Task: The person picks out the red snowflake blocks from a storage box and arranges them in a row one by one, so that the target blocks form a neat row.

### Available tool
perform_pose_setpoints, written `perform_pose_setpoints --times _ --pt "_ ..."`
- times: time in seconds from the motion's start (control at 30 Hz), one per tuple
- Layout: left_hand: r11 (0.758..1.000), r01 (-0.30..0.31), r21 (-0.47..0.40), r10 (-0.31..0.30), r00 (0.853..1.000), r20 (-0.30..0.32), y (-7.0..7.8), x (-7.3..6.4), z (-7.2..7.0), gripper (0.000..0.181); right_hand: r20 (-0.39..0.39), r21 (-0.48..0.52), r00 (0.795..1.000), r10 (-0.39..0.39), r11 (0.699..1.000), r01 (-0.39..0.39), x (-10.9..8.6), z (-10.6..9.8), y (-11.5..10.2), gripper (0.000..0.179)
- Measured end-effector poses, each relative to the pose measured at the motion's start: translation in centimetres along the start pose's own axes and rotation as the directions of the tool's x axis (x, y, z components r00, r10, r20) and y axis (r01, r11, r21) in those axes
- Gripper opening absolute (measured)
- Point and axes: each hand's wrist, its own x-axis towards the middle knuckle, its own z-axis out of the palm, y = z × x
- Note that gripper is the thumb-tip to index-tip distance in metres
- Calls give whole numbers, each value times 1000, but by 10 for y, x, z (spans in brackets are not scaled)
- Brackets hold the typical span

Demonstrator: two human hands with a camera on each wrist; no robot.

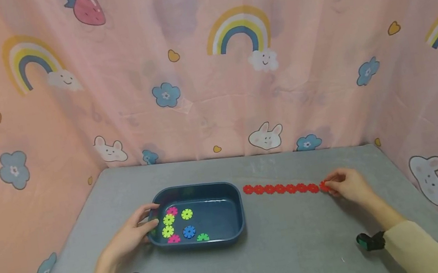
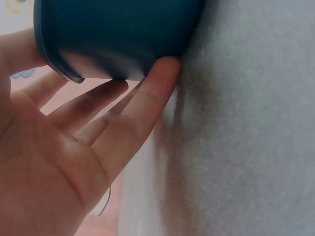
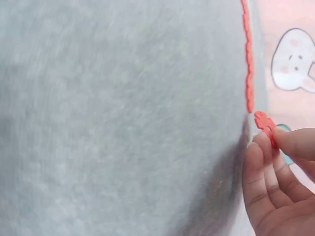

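My left hand [image 1: 129,235] holds the left end of a dark blue tray [image 1: 236,207], thumb and a finger over the rim. In the left wrist view other fingers [image 2: 160,81] lie against the tray's outer wall, low by the table. My right hand [image 1: 349,185] pinches a red notched disc [image 3: 265,123] between thumb and fingers. This disc is tilted, just off the right end of a row of red discs [image 1: 280,188] that runs right of the tray.
In the tray lie several notched discs: yellow ones [image 1: 186,214], pink ones [image 1: 172,211], a blue disc [image 1: 189,231] and a green disc [image 1: 203,237]. Everything stands on a grey table [image 1: 287,249], with a pink printed curtain [image 1: 208,124] along its back and sides.
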Motion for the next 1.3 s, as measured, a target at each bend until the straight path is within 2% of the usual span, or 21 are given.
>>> perform_pose_setpoints --times 0.17,0.43,0.67,0.97,1.13,1.3 --pt "1000 -7 -6 7 1000 3 -1 0 0 50 24 21 999 30 999 -31 1 0 4 21" --pt "1000 -10 -13 10 1000 11 0 0 1 49 21 3 996 92 996 -92 4 1 6 23" --pt "1000 -6 -10 6 1000 11 1 2 1 49 12 28 996 90 996 -90 2 0 10 25" --pt "1000 -14 -7 14 1000 11 1 1 0 50 -13 -18 999 37 999 -37 -8 -4 3 25" --pt "1000 -10 1 10 1000 7 2 1 -2 50 -21 -44 1000 -10 999 9 -18 -5 -16 28" --pt "999 -18 34 18 1000 7 3 -1 -4 51 -54 -113 993 -100 989 94 -30 1 -39 28"
